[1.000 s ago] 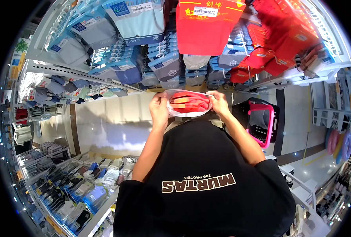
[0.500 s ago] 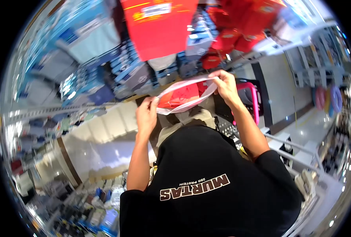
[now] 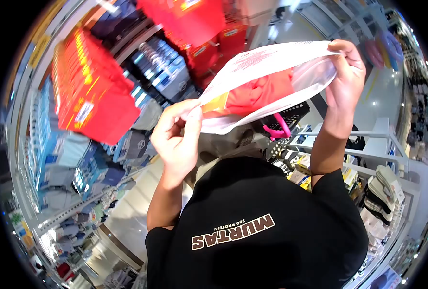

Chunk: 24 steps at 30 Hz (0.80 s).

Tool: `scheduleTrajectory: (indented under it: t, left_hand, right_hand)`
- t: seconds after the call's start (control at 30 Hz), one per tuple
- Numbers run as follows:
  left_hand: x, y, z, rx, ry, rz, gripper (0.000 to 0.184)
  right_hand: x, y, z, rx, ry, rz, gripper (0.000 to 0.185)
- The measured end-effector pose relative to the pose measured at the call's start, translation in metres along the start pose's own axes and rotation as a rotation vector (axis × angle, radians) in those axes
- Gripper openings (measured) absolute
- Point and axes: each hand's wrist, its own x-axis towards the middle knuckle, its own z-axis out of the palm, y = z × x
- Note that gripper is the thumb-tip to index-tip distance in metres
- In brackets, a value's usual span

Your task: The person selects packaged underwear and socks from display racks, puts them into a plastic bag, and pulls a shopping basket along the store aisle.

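Observation:
A white plastic bag (image 3: 242, 62) is stretched wide between my two hands, its mouth facing me. My left hand (image 3: 179, 137) pinches the bag's left edge between thumb and fingers. Its right corner is gripped by my right hand (image 3: 344, 72), held higher and farther out. Inside the bag lie folded red items (image 3: 264, 91) with an orange-yellow label at their left end. The bag is raised in front of my body, over part of a black basket (image 3: 295, 115) with a pink handle (image 3: 279, 127).
Red packages (image 3: 96, 91) and blue-grey packages (image 3: 62, 149) hang on racks at the left. More red packages (image 3: 194, 21) hang at the top. A white shelf (image 3: 368, 135) with goods stands at the right, with coloured rings (image 3: 389, 48) beyond.
Both hands have lifted the bag higher and nearer the camera, the right hand moving farther right. The view has turned, so the racks and basket appear shifted.

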Motion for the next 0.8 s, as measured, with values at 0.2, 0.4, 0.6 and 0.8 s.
scheduleTrajectory:
  t: [0.2,0.4,0.6,0.8]
  left_hand:
    - [0.047,-0.046,0.121,-0.025,-0.186,-0.189,0.013]
    - [0.067,-0.199,0.212,0.333,-0.556,-0.310,0.013]
    - [0.044,-0.341,0.225,0.730,-0.912,-0.489,0.021]
    - [0.031,-0.258,0.240,0.524,-0.902,-0.419,0.021]
  right_hand:
    - [0.032,0.011,-0.111,-0.252,0.239,-0.039,0.013]
    - [-0.007,0.135,-0.246,-0.477,0.363,0.295,0.014]
    - [-0.103,0.279,-0.302,-0.576,0.445,0.635,0.017]
    - [-0.170,0.402,-0.318,-0.727,0.401,0.768,0.023]
